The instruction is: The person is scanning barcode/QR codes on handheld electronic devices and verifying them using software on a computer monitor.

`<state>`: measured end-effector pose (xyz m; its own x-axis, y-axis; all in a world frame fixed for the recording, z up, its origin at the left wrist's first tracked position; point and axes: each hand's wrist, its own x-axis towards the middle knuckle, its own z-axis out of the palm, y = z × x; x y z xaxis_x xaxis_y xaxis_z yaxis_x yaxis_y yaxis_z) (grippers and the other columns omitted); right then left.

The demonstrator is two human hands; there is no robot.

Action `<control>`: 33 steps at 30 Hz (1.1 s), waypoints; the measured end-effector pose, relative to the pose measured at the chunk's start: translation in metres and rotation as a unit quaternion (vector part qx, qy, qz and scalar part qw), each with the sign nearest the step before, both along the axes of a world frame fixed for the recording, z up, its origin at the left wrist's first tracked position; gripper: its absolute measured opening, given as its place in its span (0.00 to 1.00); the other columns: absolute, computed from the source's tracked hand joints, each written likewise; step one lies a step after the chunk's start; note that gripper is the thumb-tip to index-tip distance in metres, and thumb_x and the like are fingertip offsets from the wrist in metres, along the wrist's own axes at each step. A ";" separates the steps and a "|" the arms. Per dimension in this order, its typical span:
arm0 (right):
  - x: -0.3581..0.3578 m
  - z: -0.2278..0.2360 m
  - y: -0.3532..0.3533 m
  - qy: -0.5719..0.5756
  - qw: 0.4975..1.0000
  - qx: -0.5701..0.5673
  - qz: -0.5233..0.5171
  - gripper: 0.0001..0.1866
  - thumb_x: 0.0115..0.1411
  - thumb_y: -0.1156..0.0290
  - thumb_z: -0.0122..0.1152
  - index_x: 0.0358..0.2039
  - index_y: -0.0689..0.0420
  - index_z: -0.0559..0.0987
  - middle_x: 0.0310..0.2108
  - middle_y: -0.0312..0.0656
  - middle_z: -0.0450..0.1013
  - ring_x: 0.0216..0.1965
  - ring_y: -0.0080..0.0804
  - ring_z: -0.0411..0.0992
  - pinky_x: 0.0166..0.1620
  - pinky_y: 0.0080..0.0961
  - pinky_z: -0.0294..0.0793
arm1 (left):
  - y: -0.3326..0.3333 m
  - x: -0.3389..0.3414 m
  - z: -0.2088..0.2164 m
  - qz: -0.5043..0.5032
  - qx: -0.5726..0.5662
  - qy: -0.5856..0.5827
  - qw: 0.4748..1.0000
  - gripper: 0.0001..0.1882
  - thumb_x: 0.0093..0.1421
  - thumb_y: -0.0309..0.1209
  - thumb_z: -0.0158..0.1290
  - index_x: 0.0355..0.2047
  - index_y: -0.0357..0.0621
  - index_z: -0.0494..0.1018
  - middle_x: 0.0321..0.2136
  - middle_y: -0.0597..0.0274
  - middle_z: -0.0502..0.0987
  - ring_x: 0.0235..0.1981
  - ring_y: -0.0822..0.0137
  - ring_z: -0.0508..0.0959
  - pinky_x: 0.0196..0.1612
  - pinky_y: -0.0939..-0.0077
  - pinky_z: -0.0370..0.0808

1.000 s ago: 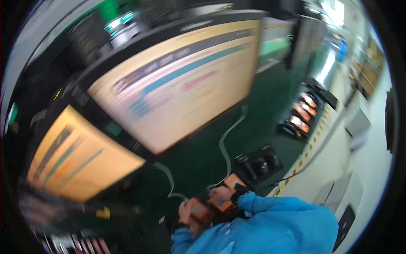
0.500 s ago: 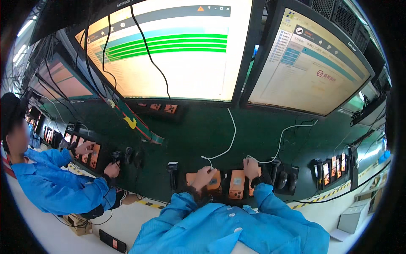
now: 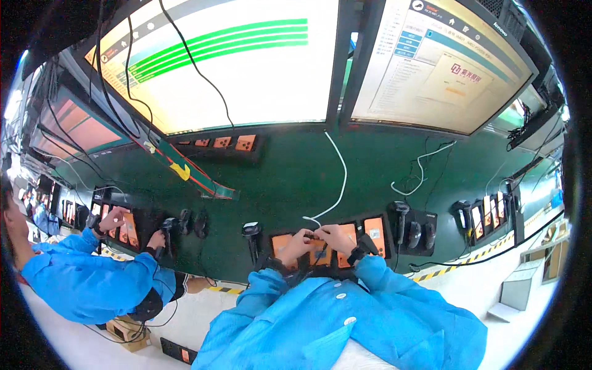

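Note:
My left hand (image 3: 296,248) and my right hand (image 3: 337,239) meet over a row of orange phones, fingertips pinched together. Between them is the end of a white cable (image 3: 341,179), which runs back to the large monitor. A thin dark cord hangs below my fingers; its upper end is hidden by them. Beneath and beside my hands, orange phones sit in a dark tray: a left phone (image 3: 282,241), a phone partly covered by my hands (image 3: 321,255), one under my right wrist (image 3: 348,233), and a right-hand phone (image 3: 374,237).
Handheld scanners stand left (image 3: 251,232) and right (image 3: 400,213) of the tray. Two dark mice (image 3: 422,235) lie farther right. A loose white cable (image 3: 421,176) rests behind. Monitors (image 3: 234,80) line the back. At left, a co-worker in blue (image 3: 98,271) handles phones and a scanner.
My right hand has moved left from the right-hand phones to join my left hand. The right white cable, earlier beside that hand, now lies loose farther back. The whole view has shifted slightly.

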<state>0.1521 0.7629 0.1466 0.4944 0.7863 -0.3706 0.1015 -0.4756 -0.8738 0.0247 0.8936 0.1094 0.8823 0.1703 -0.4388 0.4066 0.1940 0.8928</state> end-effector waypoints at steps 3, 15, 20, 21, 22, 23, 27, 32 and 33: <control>0.005 0.001 -0.004 -0.049 0.996 0.008 0.073 0.16 0.60 0.62 0.54 0.36 0.64 0.79 0.28 0.47 0.76 0.29 0.33 0.73 0.34 0.29 0.70 | 0.009 -0.014 -0.001 -0.030 0.048 -0.004 0.998 0.23 0.52 0.31 0.61 0.45 0.35 0.68 0.42 0.55 0.75 0.45 0.65 0.75 0.46 0.72 0.73; -0.005 -0.002 0.011 -0.179 0.979 -0.026 0.097 0.13 0.61 0.62 0.51 0.33 0.59 0.76 0.27 0.53 0.74 0.30 0.53 0.72 0.33 0.40 0.70 | 0.016 -0.030 -0.001 -0.047 0.175 -0.032 0.983 0.15 0.56 0.36 0.56 0.37 0.34 0.74 0.31 0.58 0.78 0.35 0.66 0.76 0.39 0.74 0.71; 0.002 -0.044 0.015 -0.305 0.945 -0.003 0.116 0.14 0.63 0.63 0.46 0.33 0.60 0.74 0.24 0.51 0.75 0.27 0.48 0.74 0.30 0.37 0.73 | 0.015 -0.027 -0.009 -0.077 0.219 -0.021 0.973 0.15 0.57 0.37 0.54 0.34 0.35 0.73 0.29 0.55 0.77 0.32 0.65 0.76 0.35 0.72 0.71; 0.007 -0.024 0.030 -0.125 0.992 -0.008 -0.007 0.15 0.64 0.62 0.45 0.32 0.61 0.73 0.23 0.49 0.75 0.25 0.42 0.75 0.29 0.33 0.73 | 0.012 -0.031 -0.014 -0.042 0.219 -0.038 0.974 0.15 0.57 0.38 0.53 0.33 0.36 0.73 0.28 0.53 0.76 0.31 0.63 0.76 0.35 0.70 0.71; 0.015 -0.003 0.041 0.060 0.989 -0.017 -0.134 0.16 0.65 0.61 0.44 0.32 0.62 0.73 0.22 0.48 0.76 0.23 0.36 0.76 0.27 0.28 0.74 | 0.010 -0.032 -0.018 -0.011 0.218 -0.059 0.974 0.15 0.57 0.38 0.53 0.32 0.36 0.73 0.27 0.51 0.76 0.31 0.62 0.77 0.34 0.68 0.71; 0.021 0.012 0.051 0.044 0.990 0.012 -0.130 0.17 0.65 0.61 0.44 0.31 0.62 0.72 0.21 0.46 0.76 0.22 0.32 0.75 0.26 0.25 0.73 | 0.011 -0.033 -0.024 -0.008 0.219 -0.056 0.974 0.15 0.57 0.38 0.53 0.32 0.36 0.73 0.27 0.51 0.76 0.31 0.62 0.77 0.34 0.68 0.71; 0.032 0.027 0.097 -0.009 0.995 0.086 -0.044 0.15 0.64 0.62 0.47 0.33 0.64 0.72 0.21 0.44 0.75 0.22 0.28 0.75 0.27 0.26 0.74 | 0.019 -0.020 -0.009 -0.135 0.375 0.042 0.916 0.15 0.58 0.38 0.51 0.32 0.34 0.73 0.29 0.44 0.76 0.31 0.51 0.77 0.33 0.59 0.71; 0.012 0.053 0.123 -0.048 0.976 0.055 0.203 0.13 0.61 0.66 0.50 0.39 0.63 0.75 0.25 0.47 0.76 0.27 0.36 0.77 0.31 0.29 0.74 | 0.037 0.015 -0.015 0.053 0.333 -0.051 0.940 0.18 0.54 0.37 0.54 0.39 0.36 0.72 0.36 0.42 0.74 0.39 0.47 0.74 0.40 0.59 0.70; 0.006 0.045 0.118 -0.097 0.972 0.133 0.169 0.14 0.62 0.66 0.50 0.41 0.63 0.75 0.26 0.46 0.76 0.27 0.35 0.76 0.32 0.29 0.74 | 0.044 0.009 -0.060 0.177 0.318 -0.160 0.918 0.20 0.53 0.37 0.54 0.43 0.38 0.70 0.40 0.41 0.73 0.43 0.45 0.72 0.43 0.57 0.68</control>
<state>0.1577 0.8807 0.1914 0.2308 0.9713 -0.0581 0.3884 -0.1467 -0.9097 0.0334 0.9372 0.0497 0.7882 0.6035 0.1209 0.1151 -0.3375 0.9343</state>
